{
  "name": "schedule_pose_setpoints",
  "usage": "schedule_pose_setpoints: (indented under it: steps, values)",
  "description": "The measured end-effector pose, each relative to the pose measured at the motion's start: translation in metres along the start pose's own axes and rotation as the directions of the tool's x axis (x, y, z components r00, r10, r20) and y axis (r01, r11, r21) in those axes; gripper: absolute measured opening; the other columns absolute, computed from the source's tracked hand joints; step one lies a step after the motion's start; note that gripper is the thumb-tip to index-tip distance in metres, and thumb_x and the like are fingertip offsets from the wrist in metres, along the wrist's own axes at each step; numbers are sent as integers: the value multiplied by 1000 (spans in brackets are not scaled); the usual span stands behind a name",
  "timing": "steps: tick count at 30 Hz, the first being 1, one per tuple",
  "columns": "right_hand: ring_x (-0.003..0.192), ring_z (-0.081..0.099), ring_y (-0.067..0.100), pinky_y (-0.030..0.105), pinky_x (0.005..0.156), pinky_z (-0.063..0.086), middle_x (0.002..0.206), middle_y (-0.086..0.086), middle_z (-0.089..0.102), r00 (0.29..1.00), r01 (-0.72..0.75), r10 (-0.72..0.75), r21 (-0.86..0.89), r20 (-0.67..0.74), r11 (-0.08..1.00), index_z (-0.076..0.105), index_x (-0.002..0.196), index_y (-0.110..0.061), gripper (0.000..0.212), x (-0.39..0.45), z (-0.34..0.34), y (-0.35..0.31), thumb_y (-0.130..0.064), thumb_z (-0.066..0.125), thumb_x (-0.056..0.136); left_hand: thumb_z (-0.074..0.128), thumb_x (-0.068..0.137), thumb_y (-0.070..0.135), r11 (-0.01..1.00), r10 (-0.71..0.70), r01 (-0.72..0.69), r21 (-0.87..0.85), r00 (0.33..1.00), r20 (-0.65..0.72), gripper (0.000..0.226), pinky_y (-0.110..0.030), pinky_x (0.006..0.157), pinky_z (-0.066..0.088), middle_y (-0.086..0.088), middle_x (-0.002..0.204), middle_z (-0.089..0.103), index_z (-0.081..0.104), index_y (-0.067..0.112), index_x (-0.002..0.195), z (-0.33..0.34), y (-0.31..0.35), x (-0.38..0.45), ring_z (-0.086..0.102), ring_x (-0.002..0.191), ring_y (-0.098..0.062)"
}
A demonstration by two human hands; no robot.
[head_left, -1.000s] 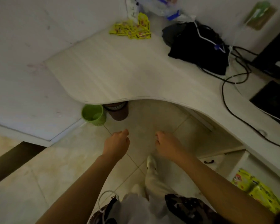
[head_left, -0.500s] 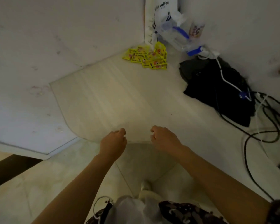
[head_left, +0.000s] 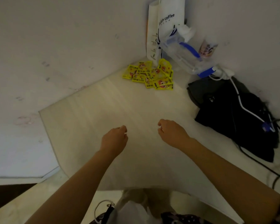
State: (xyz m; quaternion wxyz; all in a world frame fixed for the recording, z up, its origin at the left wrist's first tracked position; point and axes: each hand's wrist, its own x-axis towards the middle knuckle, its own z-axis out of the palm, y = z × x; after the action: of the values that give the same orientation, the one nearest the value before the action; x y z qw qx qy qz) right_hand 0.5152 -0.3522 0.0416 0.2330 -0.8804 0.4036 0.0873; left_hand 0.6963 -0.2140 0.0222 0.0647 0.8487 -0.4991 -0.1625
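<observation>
A white paper bag [head_left: 170, 16] printed with "coffee" stands upright in the far corner of my table [head_left: 103, 107], against the wall [head_left: 55, 46]. Just beside it on the right, a clear plastic container [head_left: 181, 52] with blue clips leans tilted, and a printed cup [head_left: 208, 48] stands behind that. Further right lies a black bag [head_left: 225, 113] with a white cable [head_left: 242, 107] running across it. Black cables [head_left: 255, 160] trail over the table's right side. Pale floor tiles [head_left: 39, 199] show below the near edge.

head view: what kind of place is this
Likely a home or dorm work corner: a pale corner desk against white walls, a luckin coffee paper bag and yellow snack sachets at the back, a black bag with cables.
</observation>
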Motion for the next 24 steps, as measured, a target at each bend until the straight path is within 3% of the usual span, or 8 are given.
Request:
schedule_pose_setpoints:
  steps: [10,20,24]
  values:
    - [114,50,30,40,92,45,125,12,53,996,-72,70,-35,-52,997,48,126,-9,34,111,-37,11,-25,41,98,41,97,24,991,124,-127,49,990,62,24,-40,82,51,-5,110,63,56,15,114,-31,-16,136,59,101,-26]
    - [118,45,39,44,92,43,135,17,45,978,-54,23,-146,-206,988,47,129,-5,40,225,-79,29,-27,45,96,43,97,27,984,157,-159,77,987,42,30,-40,84,46,-8,121,54,56,12,120,-36,-2,251,51,112,-28]
    - [131,34,42,50,104,37,147,18,33,975,-41,-17,-253,-221,967,39,140,-7,50,271,-89,41,-28,47,94,46,96,28,985,162,-163,63,987,17,33,-41,91,44,-8,129,51,54,12,123,-32,13,291,48,119,-29]
